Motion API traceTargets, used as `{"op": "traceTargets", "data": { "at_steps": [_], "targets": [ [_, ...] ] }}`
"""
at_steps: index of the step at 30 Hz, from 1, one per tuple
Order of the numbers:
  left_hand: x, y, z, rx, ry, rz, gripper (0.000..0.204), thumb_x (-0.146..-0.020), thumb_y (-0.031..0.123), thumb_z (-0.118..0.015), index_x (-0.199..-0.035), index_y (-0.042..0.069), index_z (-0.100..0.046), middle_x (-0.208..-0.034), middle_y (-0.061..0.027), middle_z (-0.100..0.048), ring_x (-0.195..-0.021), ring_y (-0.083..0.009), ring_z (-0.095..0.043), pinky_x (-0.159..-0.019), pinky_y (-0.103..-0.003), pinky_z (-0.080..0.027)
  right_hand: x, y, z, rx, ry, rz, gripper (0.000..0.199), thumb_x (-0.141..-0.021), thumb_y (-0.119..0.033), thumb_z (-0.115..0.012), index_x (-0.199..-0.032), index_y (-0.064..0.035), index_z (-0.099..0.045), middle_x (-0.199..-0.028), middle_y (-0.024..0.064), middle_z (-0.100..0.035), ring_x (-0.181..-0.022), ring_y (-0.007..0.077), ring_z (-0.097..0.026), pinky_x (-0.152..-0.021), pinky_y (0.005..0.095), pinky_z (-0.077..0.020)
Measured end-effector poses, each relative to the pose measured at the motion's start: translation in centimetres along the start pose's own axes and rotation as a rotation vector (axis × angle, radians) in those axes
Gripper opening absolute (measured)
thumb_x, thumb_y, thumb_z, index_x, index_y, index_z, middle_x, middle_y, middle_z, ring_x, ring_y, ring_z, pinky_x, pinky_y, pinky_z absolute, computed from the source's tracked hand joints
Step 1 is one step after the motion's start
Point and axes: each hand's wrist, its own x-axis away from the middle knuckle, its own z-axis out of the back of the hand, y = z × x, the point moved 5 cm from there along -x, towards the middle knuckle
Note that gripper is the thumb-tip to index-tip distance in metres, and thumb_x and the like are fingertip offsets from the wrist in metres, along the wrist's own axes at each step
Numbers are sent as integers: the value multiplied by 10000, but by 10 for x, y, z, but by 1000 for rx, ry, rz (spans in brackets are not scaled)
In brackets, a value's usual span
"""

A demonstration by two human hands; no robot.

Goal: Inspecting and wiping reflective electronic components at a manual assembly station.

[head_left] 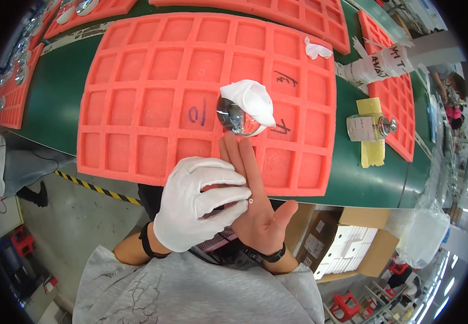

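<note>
My left hand [199,202], in a white glove, lies curled across the upturned palm of my bare right hand [255,210]. A tiny white ring [251,201] sits at the tip of a gloved finger, pressed against that palm. The right hand's fingers are stretched out flat toward the pink foam tray [137,108], and their tips nearly reach a shiny round metal part [234,119]. The part rests in a tray cell, half covered by a white cloth [253,100]. The gloved thumb is hidden.
The tray lies on a green table [56,102] among other pink foam trays [396,102]. A small glass bottle [366,128] stands on yellow paper at the right. A white scrap [316,49] lies in a far cell. Cardboard boxes [347,243] sit below the table edge.
</note>
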Motion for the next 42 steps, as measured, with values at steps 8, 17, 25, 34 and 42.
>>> {"op": "traceTargets", "data": {
  "at_steps": [8,17,25,34,42],
  "targets": [
    [2,-17,-1,31,1,64,344,-620,56,-820,-933,130,-698,-1023,-13,-664,-928,-248,-646,-806,-389,-480,-10,4,5,165,-60,-103,1178,-838,-882,-232,-1569,-46,159,-1654,228,103,-1537,359,-10,-1214,475,-85],
    [4,-22,-4,38,3,44,376,-564,38,-801,-904,132,-670,-995,-17,-655,-902,-254,-638,-785,-388,-485,-8,10,11,307,-11,-37,1131,-860,-865,-169,-1588,-35,78,-1640,275,-61,-1530,386,-97,-1210,476,-138],
    [3,-23,-6,41,57,38,320,-554,11,-786,-831,124,-669,-949,-18,-663,-860,-260,-652,-733,-361,-509,-5,10,12,250,23,2,1036,-945,-757,-286,-1582,7,5,-1606,307,-167,-1487,404,-242,-1172,485,-259],
    [4,-25,4,225,103,164,289,-580,-98,-732,-788,88,-660,-916,-76,-668,-847,-273,-650,-704,-365,-524,14,-15,27,571,146,402,293,-854,74,-673,-1136,61,-593,-1119,221,-634,-958,266,-640,-844,362,-522],
    [5,-23,5,111,60,98,295,-609,-6,-807,-862,113,-713,-936,-23,-680,-838,-245,-660,-714,-349,-516,11,-32,23,964,116,503,310,-738,120,-734,-1021,28,-645,-957,159,-682,-862,283,-666,-754,348,-536]
  ]
}}
